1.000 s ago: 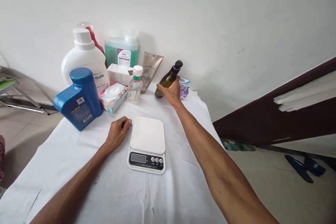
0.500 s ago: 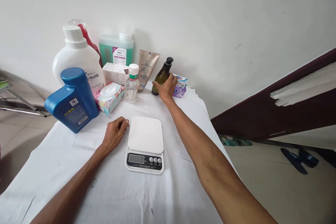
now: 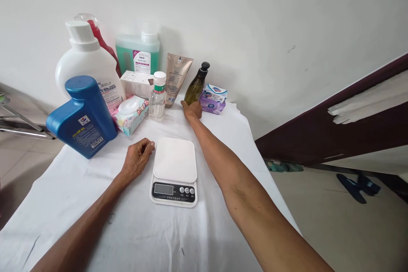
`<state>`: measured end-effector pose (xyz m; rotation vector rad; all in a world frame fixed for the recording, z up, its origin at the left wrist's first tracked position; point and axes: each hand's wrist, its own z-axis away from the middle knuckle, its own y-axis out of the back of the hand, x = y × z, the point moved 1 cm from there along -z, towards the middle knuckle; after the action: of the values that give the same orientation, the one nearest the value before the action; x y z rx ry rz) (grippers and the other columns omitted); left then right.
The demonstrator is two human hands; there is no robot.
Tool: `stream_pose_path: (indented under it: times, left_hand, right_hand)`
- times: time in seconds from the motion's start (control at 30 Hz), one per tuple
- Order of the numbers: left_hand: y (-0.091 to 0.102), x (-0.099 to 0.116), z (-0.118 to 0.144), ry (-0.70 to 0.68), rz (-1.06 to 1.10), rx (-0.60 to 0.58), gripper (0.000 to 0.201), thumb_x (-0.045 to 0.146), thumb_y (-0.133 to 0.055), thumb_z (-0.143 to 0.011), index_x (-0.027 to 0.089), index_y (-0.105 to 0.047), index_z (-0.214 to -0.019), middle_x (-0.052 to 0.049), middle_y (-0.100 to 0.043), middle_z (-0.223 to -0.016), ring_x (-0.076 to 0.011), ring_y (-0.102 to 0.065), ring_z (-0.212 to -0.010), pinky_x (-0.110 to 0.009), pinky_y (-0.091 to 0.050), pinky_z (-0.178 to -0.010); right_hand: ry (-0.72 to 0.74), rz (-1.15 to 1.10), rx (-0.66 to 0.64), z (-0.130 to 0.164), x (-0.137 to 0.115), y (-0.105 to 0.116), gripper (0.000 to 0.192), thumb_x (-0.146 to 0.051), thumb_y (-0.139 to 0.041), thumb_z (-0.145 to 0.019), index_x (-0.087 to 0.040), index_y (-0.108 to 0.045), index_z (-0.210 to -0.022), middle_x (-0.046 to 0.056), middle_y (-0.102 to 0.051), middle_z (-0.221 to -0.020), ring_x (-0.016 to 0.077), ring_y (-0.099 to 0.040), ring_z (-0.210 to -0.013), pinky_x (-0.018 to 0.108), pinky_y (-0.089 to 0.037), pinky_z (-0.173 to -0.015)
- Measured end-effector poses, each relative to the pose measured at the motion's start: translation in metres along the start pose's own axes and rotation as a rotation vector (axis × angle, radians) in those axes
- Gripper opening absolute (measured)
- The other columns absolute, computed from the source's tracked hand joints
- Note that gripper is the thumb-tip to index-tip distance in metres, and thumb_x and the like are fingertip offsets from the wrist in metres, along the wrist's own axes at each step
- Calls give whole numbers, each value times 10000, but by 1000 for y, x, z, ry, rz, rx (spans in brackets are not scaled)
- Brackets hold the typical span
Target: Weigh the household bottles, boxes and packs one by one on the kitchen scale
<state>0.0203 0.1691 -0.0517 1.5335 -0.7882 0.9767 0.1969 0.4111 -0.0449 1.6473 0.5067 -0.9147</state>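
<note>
A dark green pump bottle (image 3: 195, 88) with a black top leans slightly to the right at the back of the table. My right hand (image 3: 193, 111) is closed around its lower part, thumb on the left side; the bottle's base is hidden behind the hand. A white digital kitchen scale (image 3: 175, 159) lies in front with a bare platform and a blank-looking display. My left hand (image 3: 137, 156) rests on the cloth just left of the scale, fingers curled with nothing visible in them.
Left of the pump bottle stand a tan tube (image 3: 177, 77), a small clear bottle (image 3: 157, 104), a tissue pack (image 3: 132, 114), a blue bottle (image 3: 83, 114), a white jug (image 3: 86, 66) and a green-liquid bottle (image 3: 127, 57). Soap boxes (image 3: 214, 101) sit right of it, near the wall.
My right hand has slid lower on the pump bottle, uncovering its middle and the soap boxes. The left hand keeps its place beside the scale. The view has shifted slightly.
</note>
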Motion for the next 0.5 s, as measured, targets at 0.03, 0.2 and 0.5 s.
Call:
stream_pose_path:
  times: [0.03,0.2,0.5]
  left_hand:
    - [0,0,0,2,-1,0,435,537,-494,-954,179,-606,-734,34,-465,-545,-124,-420,-546,-260,-327,-550]
    - [-1,0,-1,6,-2,-8,430,529,-492,-956,176,-603,-736,36,-464,-555,-120,-418,-551,-259,-332,-558]
    - [-2,-1,-1,16,-5,-14,426,527,-496,-959,177,-606,-742,33,-470,-563,-121,-417,-555,-264,-334,-561]
  right_hand:
    - [-32,-2,-2,-1,-2,-2,468,-401,-772,-860,-61,-654,-1159,282,-693,-1120,399,-676,-1129,547,-545,-903]
    - [-16,-79,-33,-11,-9,-11,351,-385,-674,-985,-145,-653,-1240,140,-669,-1255,264,-674,-1107,460,-575,-938]
    - [48,-103,-17,-26,-6,-25,383,-381,-658,-1000,-157,-618,-1308,117,-643,-1294,247,-669,-1099,453,-589,-925]
